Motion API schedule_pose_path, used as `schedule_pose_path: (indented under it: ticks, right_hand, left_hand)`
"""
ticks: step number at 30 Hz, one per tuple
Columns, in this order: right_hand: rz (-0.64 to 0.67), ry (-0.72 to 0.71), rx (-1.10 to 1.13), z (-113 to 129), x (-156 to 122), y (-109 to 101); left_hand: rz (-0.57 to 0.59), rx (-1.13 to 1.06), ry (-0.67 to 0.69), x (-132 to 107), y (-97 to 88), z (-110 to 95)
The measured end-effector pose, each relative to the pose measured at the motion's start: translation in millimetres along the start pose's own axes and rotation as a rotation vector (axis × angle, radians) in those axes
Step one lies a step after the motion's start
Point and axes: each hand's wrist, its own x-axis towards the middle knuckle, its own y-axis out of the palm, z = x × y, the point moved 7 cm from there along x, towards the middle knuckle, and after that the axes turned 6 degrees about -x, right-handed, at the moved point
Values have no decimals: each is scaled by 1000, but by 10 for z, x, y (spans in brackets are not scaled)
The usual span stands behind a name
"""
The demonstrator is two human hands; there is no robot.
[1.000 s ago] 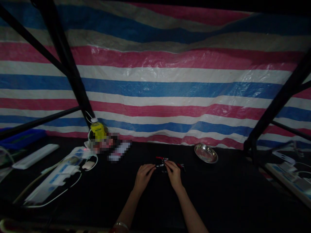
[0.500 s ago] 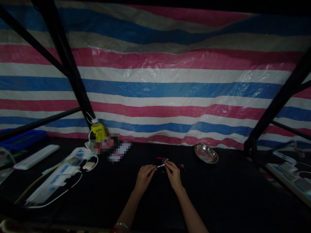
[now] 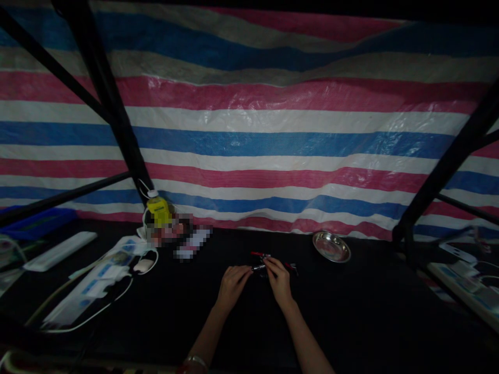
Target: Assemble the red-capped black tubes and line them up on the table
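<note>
My left hand (image 3: 233,283) and my right hand (image 3: 279,280) rest on the black tabletop (image 3: 351,311), fingers curled toward each other. Between their fingertips lies a small silvery part (image 3: 258,267), pinched by both hands. A thin red piece (image 3: 260,254) lies just beyond the fingers. More small red and dark bits (image 3: 291,267) sit right of my right hand. The light is dim, so the small parts are hard to make out.
A round metal dish (image 3: 331,246) sits at the back right. At the back left stand a yellow bottle (image 3: 159,210), white power strips (image 3: 83,291) and cables. Black frame poles (image 3: 117,114) rise on both sides before a striped tarp (image 3: 273,130).
Almost nothing has changed; both hands stay in place with only slight finger shifts round the small part.
</note>
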Motion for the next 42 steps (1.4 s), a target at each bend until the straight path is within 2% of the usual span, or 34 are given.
schedule_pose_path:
  ticks: [9,18,25,34,42]
  right_hand:
    - [-64,41,-33,-48,8,-61]
    - [-13,13,-14,1,-5,-5]
    - [-43,3,-9,19,1,-28]
    - [-85,-42,-11,175,8,-74]
    - [-12,-176,30,501,-32,28]
  left_hand:
    - [-48,4,-21,-10,-21,35]
    - [-21,-21,-10,-21,17,42]
    - [-2,-33,-9,-27,45,48]
    - [25,25,-20,-59,110,86]
    - [73,-54,-79,-26,112,80]
